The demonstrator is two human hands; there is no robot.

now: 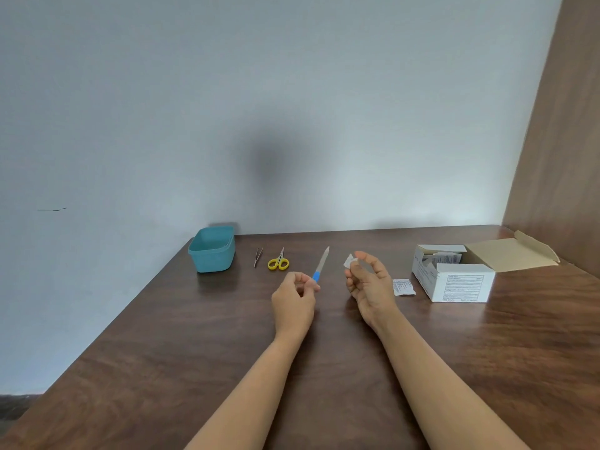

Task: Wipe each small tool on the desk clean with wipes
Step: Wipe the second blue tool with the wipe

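Two bare forearms reach forward from the near edge over the dark brown wooden table. At the far left of the table stands a teal plastic tub, close to the wall. Just right of it lie slim metal tweezers, then small scissors with yellow handles, blades pointing away from the camera. The left hand is closed in a pinch on the blue handle of a metal nail file; the file is raised off the table, tip angled up and away. The right hand is curled, thumb and fingertips gripping a small white folded wipe, held beside the file but apart from it. Right of this hand, a torn white wipe sachet lies flat. An open white cardboard box holding further sachets stands at far right, lid folded back.
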